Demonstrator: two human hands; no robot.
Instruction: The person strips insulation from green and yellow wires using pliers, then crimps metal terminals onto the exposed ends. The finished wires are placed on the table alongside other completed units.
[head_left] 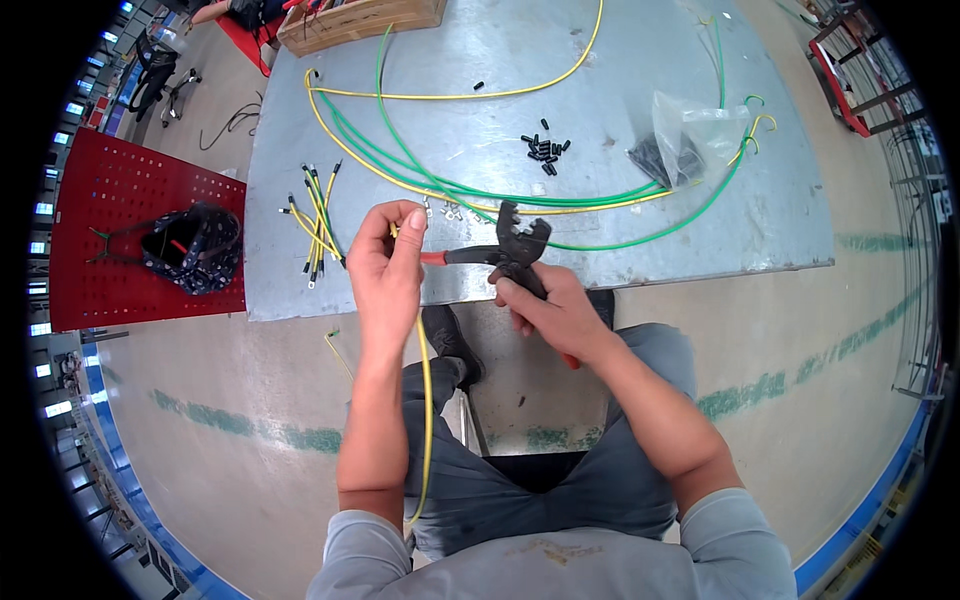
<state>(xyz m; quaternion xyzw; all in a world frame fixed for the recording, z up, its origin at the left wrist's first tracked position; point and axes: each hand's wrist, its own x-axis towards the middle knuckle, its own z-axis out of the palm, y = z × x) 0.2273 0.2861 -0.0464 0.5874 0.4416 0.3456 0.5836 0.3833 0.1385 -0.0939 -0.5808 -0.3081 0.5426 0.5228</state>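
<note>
My left hand [385, 268] is closed on a yellow cable [427, 430], which hangs from it past my forearm to my lap. In my right hand [562, 310] is a crimping tool [518, 250] with dark jaws and red grips. Its jaws are spread and hold nothing that I can see. One handle runs left to my left hand; whether those fingers touch it is hard to see. Small metal cable lugs [455, 212] lie on the table just beyond my hands. Left of my left hand is a pile of short yellow cables [320, 225] with lugs and black ends.
Long green and yellow cables [500, 198] curve across the grey metal table [640, 30]. Several black sleeves [545, 150] lie near a clear plastic bag [690, 145] of dark pieces. A wooden crate [360, 22] stands far left. On a red perforated panel [110, 240] sits a patterned bag [200, 255].
</note>
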